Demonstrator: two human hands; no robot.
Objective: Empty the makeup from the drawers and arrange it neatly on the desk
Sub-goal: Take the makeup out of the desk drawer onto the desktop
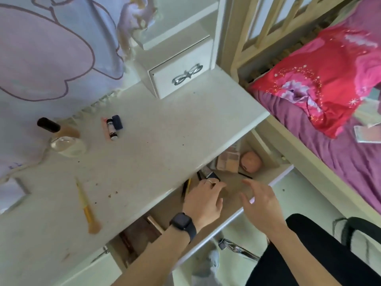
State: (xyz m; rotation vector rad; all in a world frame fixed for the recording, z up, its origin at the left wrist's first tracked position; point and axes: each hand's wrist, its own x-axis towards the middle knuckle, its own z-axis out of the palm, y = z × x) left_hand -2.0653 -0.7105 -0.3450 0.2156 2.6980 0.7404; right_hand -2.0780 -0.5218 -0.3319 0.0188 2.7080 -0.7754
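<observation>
- Down in the open drawer (231, 189), just under the desk (165, 131) edge: eyeshadow palette (227, 161), peach sponge (251, 162), slim black pencil (245, 175) lying crosswise.
- Up on the desk: yellow-handled makeup brush (87, 205), long axis far-to-near, bristles toward the near edge.
- Left hand (203, 200): inside the drawer, fingers bent over a dark case (213, 176); grip impossible to tell.
- Right hand (259, 201): above the drawer front, fingers spread and loose, holding nothing.

Brush (87, 205) on desk (165, 120) L; sponge (251, 162) in drawer (226, 222) below, R.
</observation>
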